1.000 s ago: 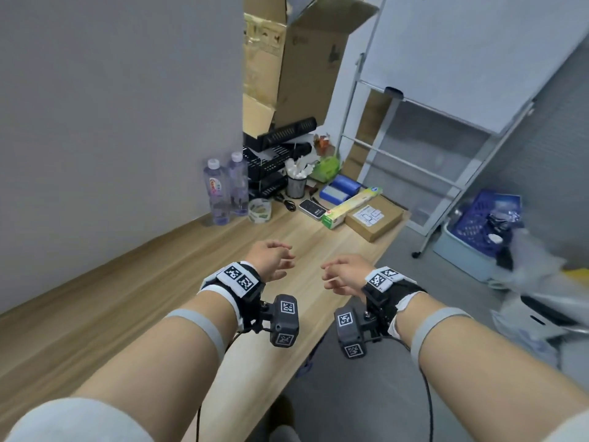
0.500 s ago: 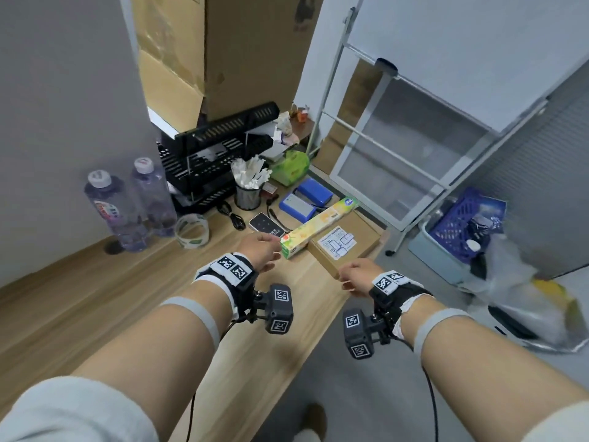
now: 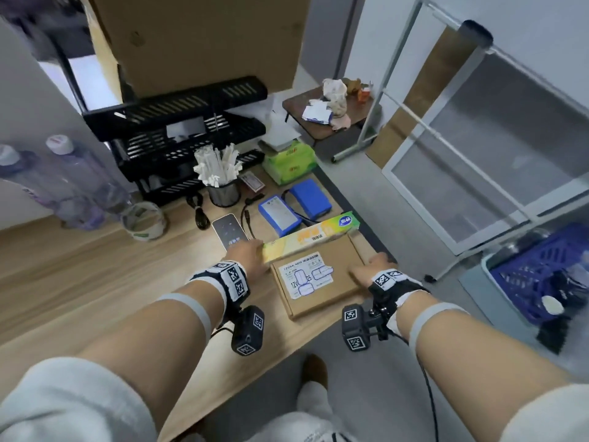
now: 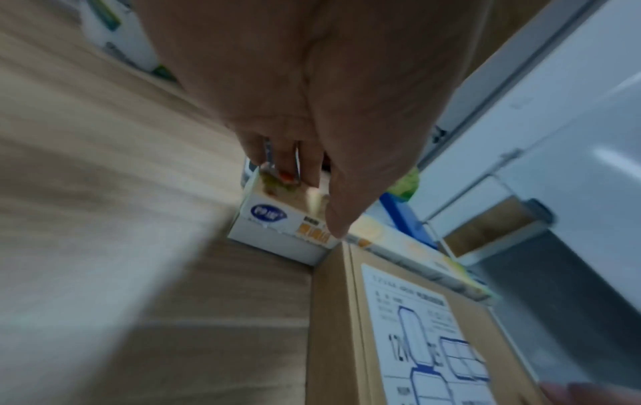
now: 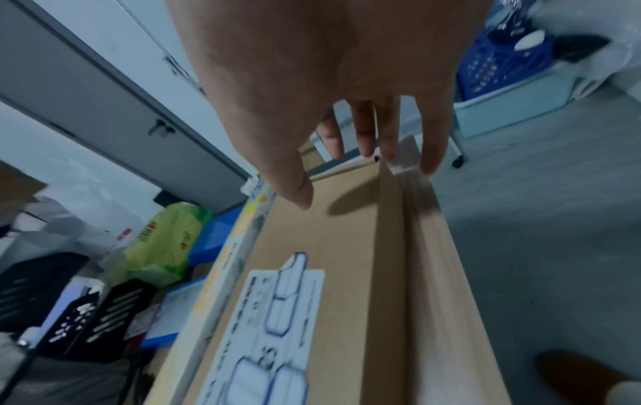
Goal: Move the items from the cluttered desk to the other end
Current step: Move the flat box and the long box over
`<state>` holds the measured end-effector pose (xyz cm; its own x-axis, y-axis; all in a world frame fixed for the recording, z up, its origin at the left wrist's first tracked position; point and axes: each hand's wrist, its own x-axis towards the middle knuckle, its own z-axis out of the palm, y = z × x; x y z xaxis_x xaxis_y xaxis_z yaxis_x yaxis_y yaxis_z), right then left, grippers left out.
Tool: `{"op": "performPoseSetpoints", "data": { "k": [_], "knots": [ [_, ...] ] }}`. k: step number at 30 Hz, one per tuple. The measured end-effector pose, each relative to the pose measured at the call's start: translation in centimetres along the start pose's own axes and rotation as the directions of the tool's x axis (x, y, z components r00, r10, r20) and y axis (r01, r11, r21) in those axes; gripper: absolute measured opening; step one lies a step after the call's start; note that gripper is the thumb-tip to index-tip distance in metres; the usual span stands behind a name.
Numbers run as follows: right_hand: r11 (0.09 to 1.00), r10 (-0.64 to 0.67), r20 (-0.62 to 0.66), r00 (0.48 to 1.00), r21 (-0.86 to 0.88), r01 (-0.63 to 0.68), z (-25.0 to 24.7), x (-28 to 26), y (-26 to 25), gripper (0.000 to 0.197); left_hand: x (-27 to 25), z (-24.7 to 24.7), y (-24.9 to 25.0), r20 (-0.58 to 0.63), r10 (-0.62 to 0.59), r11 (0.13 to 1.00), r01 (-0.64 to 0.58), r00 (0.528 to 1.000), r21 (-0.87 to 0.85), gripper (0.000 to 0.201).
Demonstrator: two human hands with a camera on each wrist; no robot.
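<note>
From the head view we see the carton [image 3: 322,279] flat at the desk [image 3: 95,269] edge. The wrap box [image 3: 310,239] lies along its far side, touching it. Our left hand [image 3: 247,255] is at the box's near end, our right hand [image 3: 371,269] on the carton's right edge.

In the left wrist view the fingers [image 4: 277,161] reach over that end and the thumb [image 4: 346,213] lies on its side; a closed grip we cannot tell.

In the right wrist view the fingers [image 5: 392,131] are straight and spread over the carton's far corner [image 5: 385,175], holding nothing.

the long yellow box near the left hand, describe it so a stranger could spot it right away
On the wooden desk, find the flat cardboard box with a white label at the front edge. The long yellow box lies along its far side, slimmer and brighter than the blue packs behind.
</note>
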<state>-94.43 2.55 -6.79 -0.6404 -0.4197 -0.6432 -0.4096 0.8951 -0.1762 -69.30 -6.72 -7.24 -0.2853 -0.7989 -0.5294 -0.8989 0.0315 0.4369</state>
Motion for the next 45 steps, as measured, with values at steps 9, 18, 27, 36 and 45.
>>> {"op": "performPoseSetpoints", "data": {
  "k": [9,18,27,36,45],
  "knots": [
    [0.994,-0.100,0.251,0.963,0.068,0.086,-0.9,3.9,-0.3,0.082,-1.2,3.3,0.8,-0.046,-0.192,0.981,0.191,0.980,-0.023,0.050],
    [0.990,-0.129,0.339,0.932,0.097,0.102,-0.6,4.4,-0.7,0.084,-4.2,4.7,-0.9,-0.048,-0.265,0.960,0.258,0.963,-0.110,0.051],
    [0.944,-0.284,0.338,0.897,0.264,0.200,1.2,-2.2,-1.4,0.053,-9.9,3.3,-5.6,-0.017,-0.265,0.950,0.258,0.964,-0.174,0.058],
    [0.874,-0.324,0.266,0.908,0.451,0.180,5.3,-11.2,-3.7,0.066,-18.2,-1.8,-16.4,-0.048,-0.243,0.928,0.217,0.969,-0.304,0.052],
    [0.814,-0.477,0.334,0.813,0.516,0.266,15.2,-23.9,-11.6,0.051,-30.4,-4.3,-31.3,-0.206,-0.506,0.728,0.286,0.838,-0.623,0.039]
  ]
}}
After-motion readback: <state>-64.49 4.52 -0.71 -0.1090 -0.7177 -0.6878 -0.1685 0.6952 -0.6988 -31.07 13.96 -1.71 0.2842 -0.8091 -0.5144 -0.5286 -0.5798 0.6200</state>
